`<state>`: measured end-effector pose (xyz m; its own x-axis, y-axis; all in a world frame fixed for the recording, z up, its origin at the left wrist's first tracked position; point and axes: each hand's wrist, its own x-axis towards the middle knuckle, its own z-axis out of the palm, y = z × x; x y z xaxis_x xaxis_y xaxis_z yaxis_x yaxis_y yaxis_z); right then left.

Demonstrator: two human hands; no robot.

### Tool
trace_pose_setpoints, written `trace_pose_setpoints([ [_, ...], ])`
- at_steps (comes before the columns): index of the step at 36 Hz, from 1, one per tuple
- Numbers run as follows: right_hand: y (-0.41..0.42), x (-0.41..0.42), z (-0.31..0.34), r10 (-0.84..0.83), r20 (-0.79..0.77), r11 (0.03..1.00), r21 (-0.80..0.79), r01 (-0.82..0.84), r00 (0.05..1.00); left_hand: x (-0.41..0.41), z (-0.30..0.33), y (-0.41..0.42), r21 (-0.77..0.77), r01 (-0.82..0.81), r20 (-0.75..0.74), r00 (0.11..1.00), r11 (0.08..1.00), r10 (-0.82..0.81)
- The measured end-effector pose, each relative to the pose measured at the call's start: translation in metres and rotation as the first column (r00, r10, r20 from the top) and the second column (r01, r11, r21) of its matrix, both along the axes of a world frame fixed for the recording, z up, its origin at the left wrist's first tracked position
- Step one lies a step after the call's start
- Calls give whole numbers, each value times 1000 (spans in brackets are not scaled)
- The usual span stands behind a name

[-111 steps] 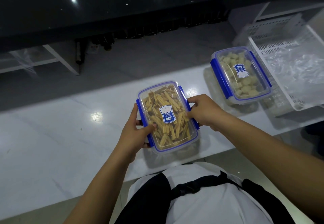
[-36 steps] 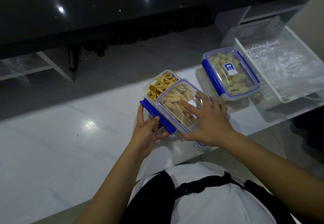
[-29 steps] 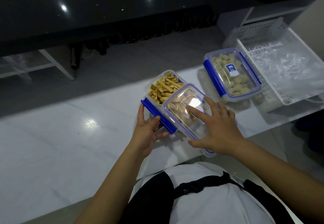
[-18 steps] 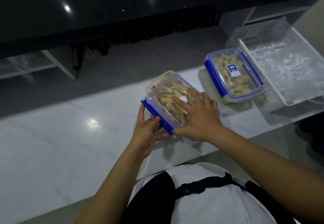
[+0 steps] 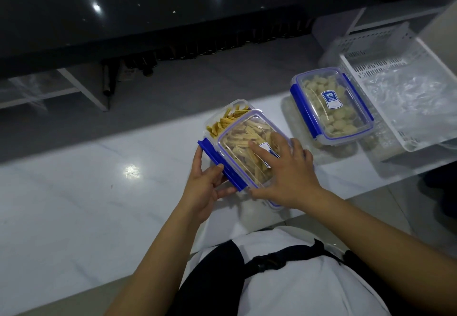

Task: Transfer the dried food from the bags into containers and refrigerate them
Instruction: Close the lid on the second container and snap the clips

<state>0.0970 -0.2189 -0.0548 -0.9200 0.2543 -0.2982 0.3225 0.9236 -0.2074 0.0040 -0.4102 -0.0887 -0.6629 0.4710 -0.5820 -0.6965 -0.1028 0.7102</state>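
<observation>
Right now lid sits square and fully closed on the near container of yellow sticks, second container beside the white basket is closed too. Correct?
Not quite. The head view shows the lid shifted toward the person, leaving the far end of the near container uncovered, yellow sticks exposed. The right hand lies flat on it. The second container beside the white basket does look closed.

Left hand (image 5: pixel 205 187): palm turned inward, fingers upright, thumb bent and pinching the box's blue clip. Right hand (image 5: pixel 286 172): palm down, fingers spread flat, pressing on the lid. Both forearms bare, extended forward, wrists nearly level.
</observation>
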Motion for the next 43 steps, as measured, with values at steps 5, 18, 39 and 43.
trace_pose_setpoints([
  [5,-5,-14,7,-41,-62,999,-36,38,997,1,0,0,21,5,7,1000,1000,-5],
  [18,-15,-59,-4,19,-29,996,88,-17,999,-2,3,0,21,41,-31,999,999,-41],
  [39,8,-35,-11,70,-125,997,-24,-74,990,-6,1,-5,-48,9,-24,1000,999,-11],
  [43,-8,-40,-3,-15,-52,1000,-23,13,999,-5,1,-4,-59,25,-46,999,998,-28],
])
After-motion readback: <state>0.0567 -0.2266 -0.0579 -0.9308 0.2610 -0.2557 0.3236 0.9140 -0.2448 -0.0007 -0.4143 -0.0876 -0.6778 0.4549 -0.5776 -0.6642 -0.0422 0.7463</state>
